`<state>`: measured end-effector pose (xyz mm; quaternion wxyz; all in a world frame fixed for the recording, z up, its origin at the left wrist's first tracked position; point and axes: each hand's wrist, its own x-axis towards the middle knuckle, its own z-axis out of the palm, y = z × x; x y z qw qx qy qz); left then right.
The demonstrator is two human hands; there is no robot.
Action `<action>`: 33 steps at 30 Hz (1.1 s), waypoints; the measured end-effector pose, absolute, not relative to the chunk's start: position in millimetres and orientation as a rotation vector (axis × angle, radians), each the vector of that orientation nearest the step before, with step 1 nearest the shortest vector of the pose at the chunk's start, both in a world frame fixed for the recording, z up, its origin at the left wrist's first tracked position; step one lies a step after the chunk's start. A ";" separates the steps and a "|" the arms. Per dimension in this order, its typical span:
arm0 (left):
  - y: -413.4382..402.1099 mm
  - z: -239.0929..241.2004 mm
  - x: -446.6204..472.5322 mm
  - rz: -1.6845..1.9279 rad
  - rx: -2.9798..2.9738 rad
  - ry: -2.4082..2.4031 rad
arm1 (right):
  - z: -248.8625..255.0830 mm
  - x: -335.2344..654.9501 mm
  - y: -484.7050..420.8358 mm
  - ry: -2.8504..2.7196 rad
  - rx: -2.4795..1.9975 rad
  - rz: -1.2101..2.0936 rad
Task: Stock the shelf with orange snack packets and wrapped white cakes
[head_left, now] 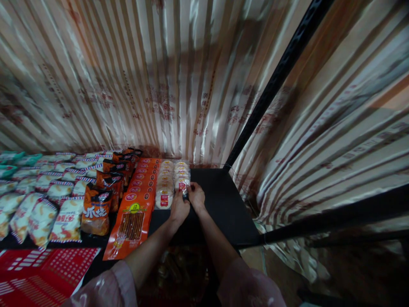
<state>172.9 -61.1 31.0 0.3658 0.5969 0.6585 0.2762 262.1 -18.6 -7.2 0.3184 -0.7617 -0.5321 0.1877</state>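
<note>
Here, orange packets (138, 187) and a row of round cakes (164, 187) lie left of the cake pack (182, 180), so a leftward nudge could skew them. Left hand (180, 207) and right hand (196, 197) pinch its near end on the black shelf (220, 209); squeezing hard might crush it.

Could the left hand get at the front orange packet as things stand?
Probably yes: nothing covers the middle of the front orange packet, left of the white packs, though the left hand is at one of those.
</note>
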 end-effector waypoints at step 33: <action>-67.0 31.9 178.1 0.734 1.595 1.726 | -4.5 257.4 -27.3 -1.311 -1.926 0.471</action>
